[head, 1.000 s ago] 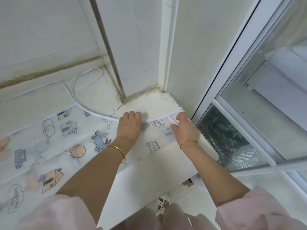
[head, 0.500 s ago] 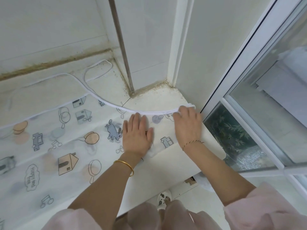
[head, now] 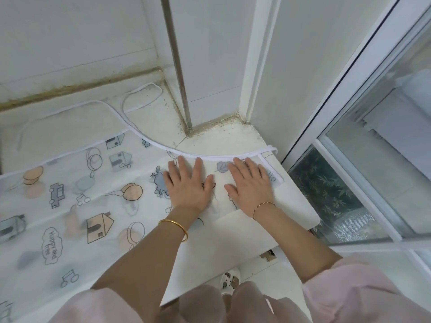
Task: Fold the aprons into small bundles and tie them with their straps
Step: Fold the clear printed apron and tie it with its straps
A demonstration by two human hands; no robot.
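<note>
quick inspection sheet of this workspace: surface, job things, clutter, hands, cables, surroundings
surface: white counter, grime along the wall joint
job's things: printed apron lying flat, not yet bundled; white strap looped loose behind it
clutter: nothing seen
grippers: left hand and right hand press flat on the apron's right end
cables: nothing seen
surroundings: tiled wall, glass window to the right, white shoe below

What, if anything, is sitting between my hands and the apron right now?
Nothing visible. The left hand and the right hand both lie flat, fingers straight, directly on the apron, just below its curved white-bound edge.
</note>
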